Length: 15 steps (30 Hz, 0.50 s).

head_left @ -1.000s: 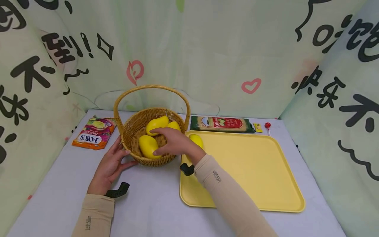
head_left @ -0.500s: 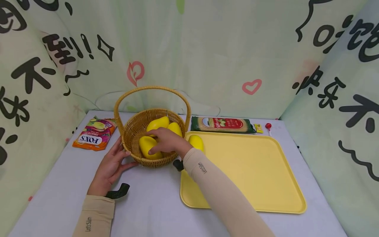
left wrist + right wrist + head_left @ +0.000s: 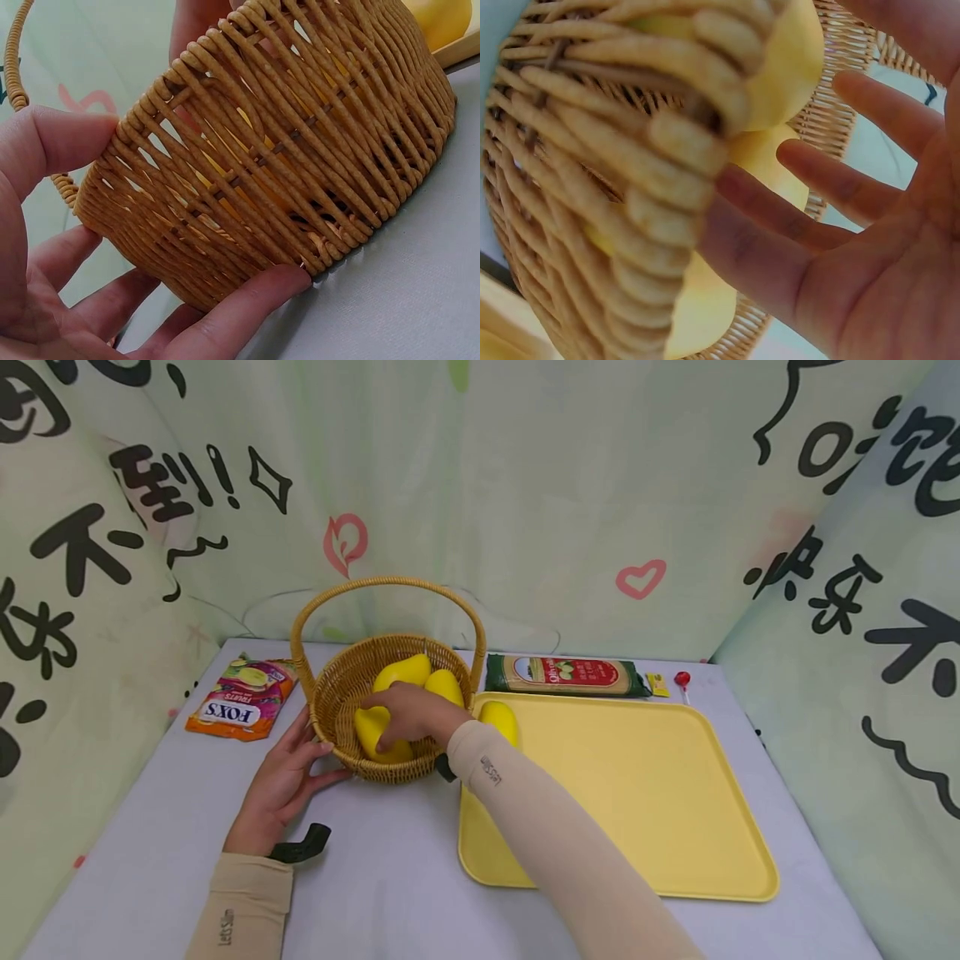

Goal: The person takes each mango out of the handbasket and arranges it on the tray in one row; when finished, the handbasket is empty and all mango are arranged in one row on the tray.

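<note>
A wicker basket [image 3: 330,693] with a tall hoop handle stands at the back left, holding three yellow mangoes. My left hand [image 3: 281,785] holds its left side, thumb [image 3: 67,139] at the rim and fingers [image 3: 240,311] spread along the wall and base. Inside the basket, my right hand [image 3: 412,714] reaches over the front mango [image 3: 371,731], thumb and index finger curled about it. Behind lie two further mangoes, one at the back [image 3: 403,671] and one to the right [image 3: 446,685]. The rim hides the right fingertips in the right wrist view.
A yellow tray [image 3: 637,793] lies right of the basket, with another mango [image 3: 501,720] at its back left corner. Along the back are a noodle packet [image 3: 566,675], a small yellow packet [image 3: 657,685] and a red lollipop [image 3: 682,678]. A FOX'S candy bag [image 3: 243,700] lies left.
My right hand has moved left and lower into the basket, its fingers closing about the front mango. My left hand stays on the basket.
</note>
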### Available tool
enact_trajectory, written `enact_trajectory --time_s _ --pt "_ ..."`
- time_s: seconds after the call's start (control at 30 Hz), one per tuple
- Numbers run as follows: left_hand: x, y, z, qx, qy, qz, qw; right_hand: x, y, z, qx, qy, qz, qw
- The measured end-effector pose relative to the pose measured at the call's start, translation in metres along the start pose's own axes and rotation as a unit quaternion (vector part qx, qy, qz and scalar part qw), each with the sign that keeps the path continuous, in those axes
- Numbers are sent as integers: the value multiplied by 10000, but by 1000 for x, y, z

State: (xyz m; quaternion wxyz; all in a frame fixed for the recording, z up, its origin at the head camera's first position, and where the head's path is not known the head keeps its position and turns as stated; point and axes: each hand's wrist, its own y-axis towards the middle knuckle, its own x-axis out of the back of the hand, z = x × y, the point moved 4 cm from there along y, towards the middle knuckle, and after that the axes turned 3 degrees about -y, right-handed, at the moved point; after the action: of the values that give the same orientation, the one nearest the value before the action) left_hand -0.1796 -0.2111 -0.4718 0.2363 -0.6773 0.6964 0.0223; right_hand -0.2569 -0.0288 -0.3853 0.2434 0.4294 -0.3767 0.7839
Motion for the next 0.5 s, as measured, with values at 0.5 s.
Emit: enact_trajectory --time_s 0.5 --pt "1 -1 1 7 56 -59 10000 -5 1 10 -146 -574 387 9975"
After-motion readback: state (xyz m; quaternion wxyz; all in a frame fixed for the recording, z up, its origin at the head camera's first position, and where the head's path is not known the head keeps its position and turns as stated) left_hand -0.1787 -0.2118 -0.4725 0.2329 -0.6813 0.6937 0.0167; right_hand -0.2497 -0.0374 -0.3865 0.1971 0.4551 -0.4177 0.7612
